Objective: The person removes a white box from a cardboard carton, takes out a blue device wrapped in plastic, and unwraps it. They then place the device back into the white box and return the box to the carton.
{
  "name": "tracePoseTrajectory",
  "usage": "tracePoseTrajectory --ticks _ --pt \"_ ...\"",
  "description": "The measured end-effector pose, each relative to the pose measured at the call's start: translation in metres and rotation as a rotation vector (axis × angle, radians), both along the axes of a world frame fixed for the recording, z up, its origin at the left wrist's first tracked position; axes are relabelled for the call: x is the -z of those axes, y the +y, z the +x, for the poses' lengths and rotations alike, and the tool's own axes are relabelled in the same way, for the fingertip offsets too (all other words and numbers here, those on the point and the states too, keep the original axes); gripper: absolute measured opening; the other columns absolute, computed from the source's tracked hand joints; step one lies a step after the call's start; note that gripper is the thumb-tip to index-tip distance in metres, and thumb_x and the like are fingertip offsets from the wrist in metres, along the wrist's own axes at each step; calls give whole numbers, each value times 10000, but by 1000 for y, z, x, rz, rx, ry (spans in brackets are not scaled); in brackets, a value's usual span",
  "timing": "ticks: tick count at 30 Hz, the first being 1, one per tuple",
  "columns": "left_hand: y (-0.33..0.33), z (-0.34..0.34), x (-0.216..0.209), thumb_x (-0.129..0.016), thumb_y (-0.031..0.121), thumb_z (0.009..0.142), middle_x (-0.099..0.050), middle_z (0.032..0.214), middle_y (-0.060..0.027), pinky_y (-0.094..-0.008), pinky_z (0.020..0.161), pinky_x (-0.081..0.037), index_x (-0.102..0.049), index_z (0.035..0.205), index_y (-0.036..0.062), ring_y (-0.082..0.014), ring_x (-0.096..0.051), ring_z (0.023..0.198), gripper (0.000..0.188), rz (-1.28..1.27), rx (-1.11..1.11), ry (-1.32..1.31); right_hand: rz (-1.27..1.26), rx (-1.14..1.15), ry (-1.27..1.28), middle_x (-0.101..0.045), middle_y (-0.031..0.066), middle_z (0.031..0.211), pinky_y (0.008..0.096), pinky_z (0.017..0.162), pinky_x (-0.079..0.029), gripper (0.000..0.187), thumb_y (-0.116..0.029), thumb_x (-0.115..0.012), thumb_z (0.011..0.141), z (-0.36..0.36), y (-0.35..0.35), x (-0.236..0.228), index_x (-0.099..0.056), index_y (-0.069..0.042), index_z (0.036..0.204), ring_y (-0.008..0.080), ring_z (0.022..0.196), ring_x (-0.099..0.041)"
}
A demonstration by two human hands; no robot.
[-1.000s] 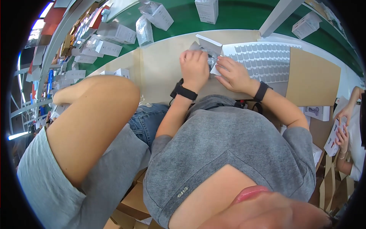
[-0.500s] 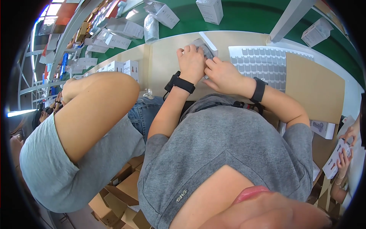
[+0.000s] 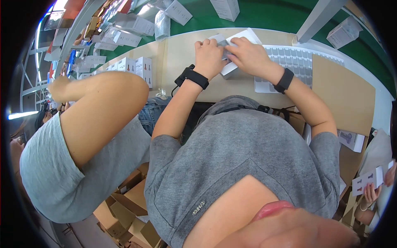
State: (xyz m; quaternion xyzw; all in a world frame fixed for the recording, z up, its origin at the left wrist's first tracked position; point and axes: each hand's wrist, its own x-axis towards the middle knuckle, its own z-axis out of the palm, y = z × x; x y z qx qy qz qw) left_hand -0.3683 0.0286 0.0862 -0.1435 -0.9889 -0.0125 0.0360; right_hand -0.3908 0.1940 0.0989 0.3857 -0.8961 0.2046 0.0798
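Observation:
My left hand (image 3: 209, 59) has its fingers bent over a small grey piece (image 3: 223, 43), which they partly hide. Just to its right, my right hand (image 3: 250, 56) is closed over a slim white box (image 3: 250, 36) that lies slantwise on the beige tabletop (image 3: 175, 58). The box's far end shows beyond my fingers and its near end below them. The grey piece lies against the box between my fingertips; I cannot tell whether it is inside. Beside my right wrist lies a white sheet (image 3: 288, 53) with rows of grey tabs.
Brown cardboard (image 3: 343, 82) rises right of the sheet. White printed boxes (image 3: 143, 71) line up at left, near a co-worker's arm (image 3: 107, 89). More boxes (image 3: 225, 9) stand on the green surface beyond. A grey post (image 3: 320, 20) rises at far right. Another person's hand (image 3: 371, 193) holds printed card.
The white box now shows tilted beneath my right hand, where a grey piece with a white strip lay before. My right hand has shifted slightly away and right. The co-worker's left-side arm has moved.

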Motion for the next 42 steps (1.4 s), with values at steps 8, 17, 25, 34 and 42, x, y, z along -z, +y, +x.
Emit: tracePoseTrajectory --ticks 8,17,25,34,42 --pt "-27 26 -29 -768 176 530 -452 1096 -135 -434 929 -303 -646 807 77 -297 -431 1031 318 716 166 288 -152 23 62 -533 100 992 323 700 -447 291 -326 -597 777 8 -6 -33 -626 -68 907 235 929 -524" --pt "-49 48 -57 -775 242 602 -368 1224 -138 -423 923 -364 -587 884 82 -323 -380 1150 375 1358 300 154 -534 -302 -381 -530 130 944 329 744 -427 187 -149 -588 788 27 -6 -72 -622 -6 903 262 901 -524" --pt "-32 49 -39 -760 334 641 -382 1190 -132 -421 928 -364 -502 948 85 -303 -418 1107 472 2061 342 21 -382 -212 -168 -529 102 906 363 752 -410 179 -184 -590 779 42 -15 -105 -624 -37 875 264 858 -519" --pt "-47 52 -52 -728 245 674 -444 1071 -81 -318 850 -382 -430 1068 63 -189 -459 979 527 1398 167 -249 -127 -202 -64 -511 165 1032 386 839 -377 339 -284 -685 676 36 -9 -89 -601 -18 869 305 1002 -478" --pt "-11 48 -33 -628 429 739 -445 1063 -61 -291 864 -357 -413 1124 39 -151 -445 967 589 1660 88 -452 -199 -188 -367 -470 169 1104 389 919 -323 364 -216 -708 629 42 1 -49 -582 -5 897 321 1071 -439"
